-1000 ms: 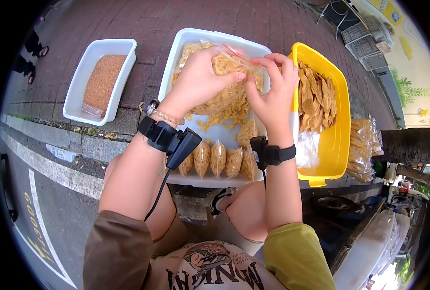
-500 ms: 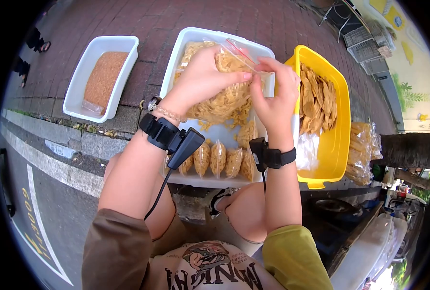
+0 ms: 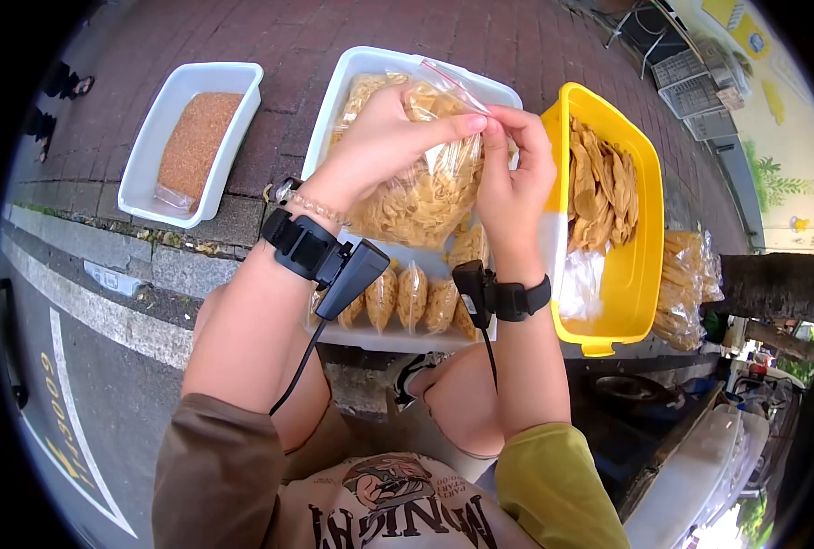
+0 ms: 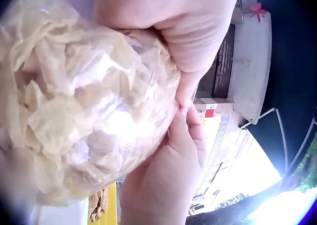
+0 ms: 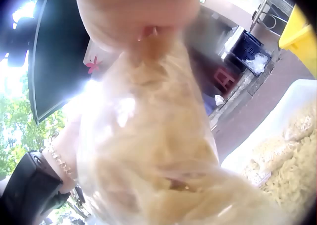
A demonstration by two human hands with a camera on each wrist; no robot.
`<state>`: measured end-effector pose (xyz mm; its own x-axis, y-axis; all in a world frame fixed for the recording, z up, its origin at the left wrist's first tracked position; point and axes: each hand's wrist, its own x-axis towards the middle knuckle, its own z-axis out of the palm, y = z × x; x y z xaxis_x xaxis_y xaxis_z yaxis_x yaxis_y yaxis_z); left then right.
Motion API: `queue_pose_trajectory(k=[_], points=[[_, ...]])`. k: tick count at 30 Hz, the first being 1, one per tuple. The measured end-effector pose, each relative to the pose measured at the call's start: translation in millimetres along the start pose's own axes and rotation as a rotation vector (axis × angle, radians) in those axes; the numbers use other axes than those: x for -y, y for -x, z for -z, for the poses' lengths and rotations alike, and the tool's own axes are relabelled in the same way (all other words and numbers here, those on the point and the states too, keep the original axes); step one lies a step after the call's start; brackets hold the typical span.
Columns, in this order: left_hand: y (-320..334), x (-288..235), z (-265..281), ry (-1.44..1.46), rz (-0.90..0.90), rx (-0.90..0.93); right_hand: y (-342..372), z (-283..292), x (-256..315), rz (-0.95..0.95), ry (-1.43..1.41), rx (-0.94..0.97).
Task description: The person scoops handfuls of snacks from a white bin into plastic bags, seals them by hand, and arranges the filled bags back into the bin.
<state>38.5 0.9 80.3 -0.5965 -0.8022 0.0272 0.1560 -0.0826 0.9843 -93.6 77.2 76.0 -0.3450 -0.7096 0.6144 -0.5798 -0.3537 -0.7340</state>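
Observation:
A clear zip bag (image 3: 416, 201) full of pale yellow, curled dried pieces is held up over a white tub (image 3: 323, 123). My left hand (image 3: 384, 142) grips its upper left side, thumb stretched along the top toward the right corner. There my right hand (image 3: 519, 178) pinches the edge by the red-lined seal (image 3: 452, 82), its fingertips meeting the left thumb. In the left wrist view the full bag (image 4: 84, 106) bulges beside both hands. The right wrist view shows the bag (image 5: 148, 136) hanging below my right hand (image 5: 138, 17).
Several small filled bags (image 3: 412, 297) line the tub's near side. On the right, a yellow tub (image 3: 640, 274) holds brown dried slices (image 3: 599, 183), with bagged goods (image 3: 686, 293) beyond it. A white bin (image 3: 137, 183) of reddish-brown granules (image 3: 196, 137) stands left. Someone's feet (image 3: 82, 87) show far left.
The right hand's spread fingers have closed into a pinch at the bag's corner, meeting the left thumb. The bag now hangs more upright and hides the loose pieces in the tub.

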Motion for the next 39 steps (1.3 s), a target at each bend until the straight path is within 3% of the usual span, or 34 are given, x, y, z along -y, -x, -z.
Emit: queue_pose_trajectory(k=[1, 9, 12, 14, 15, 17, 22, 27, 30, 39], points=[[1, -3, 0, 0.009, 0.098, 0.026, 0, 1, -1, 0.042, 0.066, 0.008], [2, 0, 1, -0.011, 0.034, 0.014, -3, 3, -2, -0.006, 0.062, 0.038], [6, -4, -1, 0.011, 0.0, 0.01, -11, 9, -3, 0.095, 0.142, -0.076], [6, -5, -3, -0.021, 0.014, -0.011, -13, 14, -13, -0.096, -0.071, -0.12], [6, -5, -3, -0.004, -0.036, -0.022, -13, 19, -13, -0.095, -0.069, -0.124], [6, -4, -2, 0.015, -0.087, -0.028, -12, 29, -11, -0.458, -0.465, 0.122], [4, -1, 0, -0.017, -0.11, -0.027, -9, 29, -20, -0.392, -0.339, 0.166], [0, 3, -4, 0.002, -0.136, -0.058, -10, 24, -16, -0.23, -0.116, 0.093], [2, -1, -6, 0.015, -0.133, -0.066, -15, 30, -9, -0.329, -0.224, 0.12], [2, 3, -2, 0.003, -0.141, -0.056, -10, 28, -19, -0.27, -0.238, 0.127]])
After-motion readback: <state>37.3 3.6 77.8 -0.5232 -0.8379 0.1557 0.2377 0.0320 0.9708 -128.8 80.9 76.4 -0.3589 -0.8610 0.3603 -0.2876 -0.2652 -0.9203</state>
